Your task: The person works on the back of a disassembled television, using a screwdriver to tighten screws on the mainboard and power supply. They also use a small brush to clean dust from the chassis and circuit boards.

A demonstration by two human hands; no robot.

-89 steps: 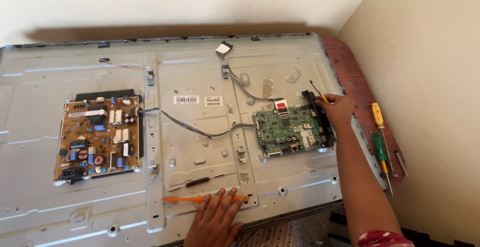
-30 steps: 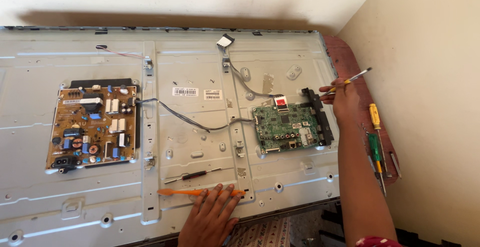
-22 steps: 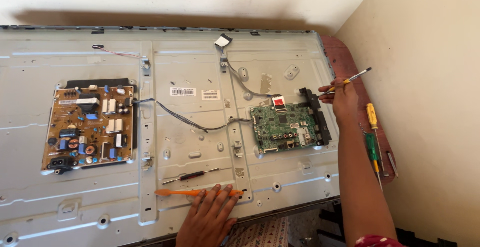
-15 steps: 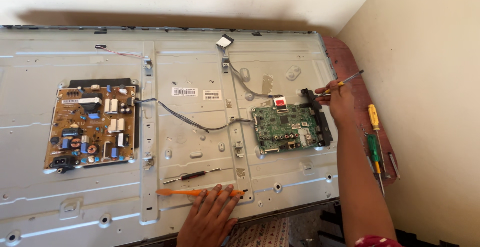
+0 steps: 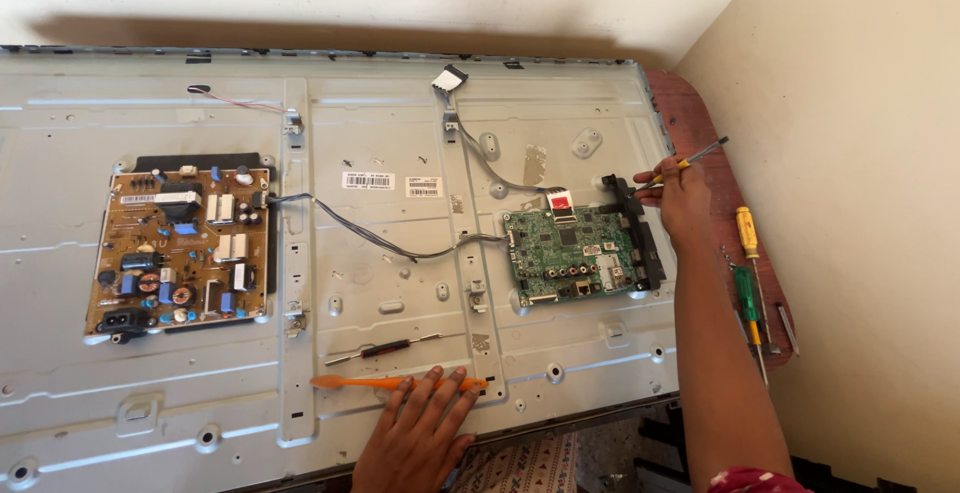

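Cream walls close off the top and right of the frame, and a reddish table [image 5: 700, 123] shows only along the right edge, beneath a large grey metal panel [image 5: 400, 123] that fills most of the view.

At the centre right of the frame, a thin screwdriver [image 5: 690, 160] is pinched in the right hand [image 5: 685, 198], fingers pressed together around its shaft; the tip is pointed at the upper right corner of a green board [image 5: 575, 253], beside a black bracket [image 5: 640, 238] along that board's right side. Whether the tip touches the bracket cannot be told.

At the bottom centre, the left hand [image 5: 420, 438] is laid flat on the panel with fingers spread, and nothing is gripped. Its fingertips are touching an orange tool [image 5: 385, 383] that lies across the panel. Just above that, a small black-handled driver [image 5: 385, 349] is seen lying loose.

At the left of the frame, a brown board [image 5: 180, 248] is mounted on the panel. A bundle of wires [image 5: 390, 243] is run from it across to the green board. A flat cable [image 5: 480, 148] is led from the top centre down to the green board.

At the right edge, a yellow-handled screwdriver [image 5: 745, 233] and a green-handled one [image 5: 745, 298] are laid on the table, well apart from both hands.
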